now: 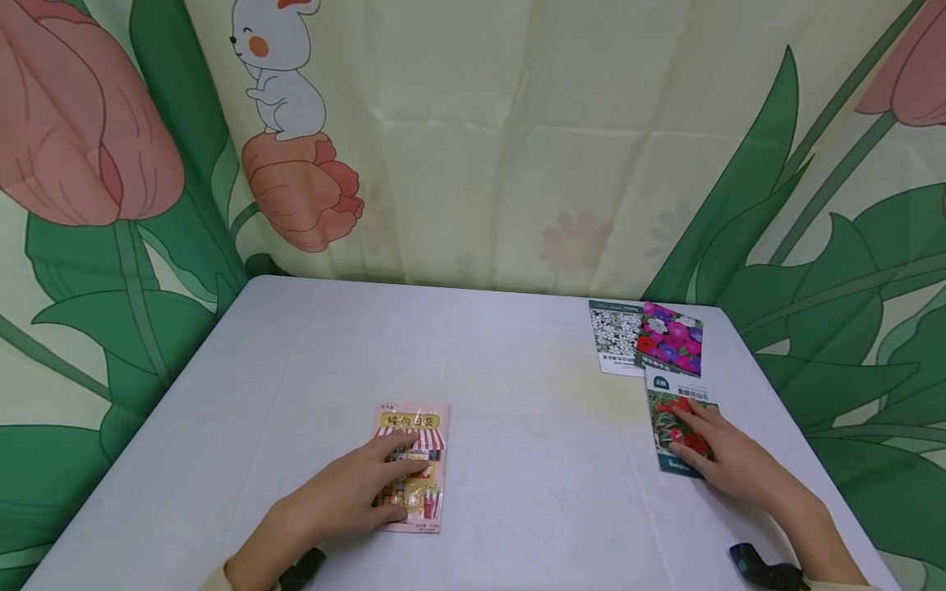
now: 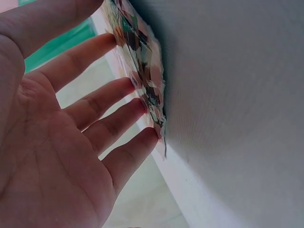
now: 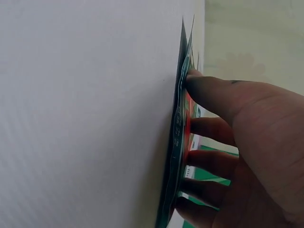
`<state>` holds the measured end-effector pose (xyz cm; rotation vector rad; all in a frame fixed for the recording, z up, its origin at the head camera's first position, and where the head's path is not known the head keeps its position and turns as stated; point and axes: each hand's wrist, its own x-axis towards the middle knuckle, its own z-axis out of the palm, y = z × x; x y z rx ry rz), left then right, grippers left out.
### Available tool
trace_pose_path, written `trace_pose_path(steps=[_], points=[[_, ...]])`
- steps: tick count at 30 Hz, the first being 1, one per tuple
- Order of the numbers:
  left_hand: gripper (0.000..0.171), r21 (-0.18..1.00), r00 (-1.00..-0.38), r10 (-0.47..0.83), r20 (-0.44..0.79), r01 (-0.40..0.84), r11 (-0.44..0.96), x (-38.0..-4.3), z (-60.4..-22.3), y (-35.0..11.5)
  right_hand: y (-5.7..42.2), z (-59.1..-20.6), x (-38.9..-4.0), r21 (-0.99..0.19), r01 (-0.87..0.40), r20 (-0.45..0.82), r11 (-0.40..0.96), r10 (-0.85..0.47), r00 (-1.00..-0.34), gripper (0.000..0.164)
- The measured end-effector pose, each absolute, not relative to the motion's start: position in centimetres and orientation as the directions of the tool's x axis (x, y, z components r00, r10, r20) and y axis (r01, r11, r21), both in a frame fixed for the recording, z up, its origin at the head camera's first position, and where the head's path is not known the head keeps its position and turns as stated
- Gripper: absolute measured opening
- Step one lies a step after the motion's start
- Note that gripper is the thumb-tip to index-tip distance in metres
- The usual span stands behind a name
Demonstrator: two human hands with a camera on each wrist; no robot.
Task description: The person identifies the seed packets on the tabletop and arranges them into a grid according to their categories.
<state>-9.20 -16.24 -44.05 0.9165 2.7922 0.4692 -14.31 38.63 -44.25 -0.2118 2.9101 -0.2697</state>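
Note:
My left hand (image 1: 347, 490) lies with spread fingers on a pink seed packet (image 1: 436, 505) with a striped awning print, flat on the table left of centre. In the left wrist view its fingertips touch the crinkled packet (image 2: 154, 71) from above. On the right, my right hand (image 1: 742, 464) rests its fingertips and thumb on a seed packet with red flowers (image 1: 663, 427). Seen from the right wrist, the thumb and fingers press on the face of this packet (image 3: 177, 142), whose edge stands slightly off the cloth. Neither hand curls round its packet.
Behind the red-flower packet lie a white-flower seed packet (image 1: 615, 336) and a pink-and-purple flower packet (image 1: 672, 338), which overlap at their edges near the back right corner. A white cloth covers the table (image 1: 532, 460). A curtain (image 1: 473, 164) with tulips and a rabbit hangs behind.

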Motion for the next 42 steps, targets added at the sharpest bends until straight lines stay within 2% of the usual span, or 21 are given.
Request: trace_pose_path(steps=[25, 42], points=[[0.058, 0.333, -0.779, 0.627, -0.016, 0.587, 0.738, -9.1, -43.8, -16.2, 35.6, -44.0, -12.1, -0.181, -0.135, -0.209, 0.974, -0.172, -0.963, 0.082], [0.058, 0.334, -0.794, 0.608, -0.027, 0.566, 0.754, -9.1, -44.1, -16.2, 33.0, -43.8, -10.8, -0.204, -0.175, -0.238, 0.963, -0.222, -0.946, 0.079]])
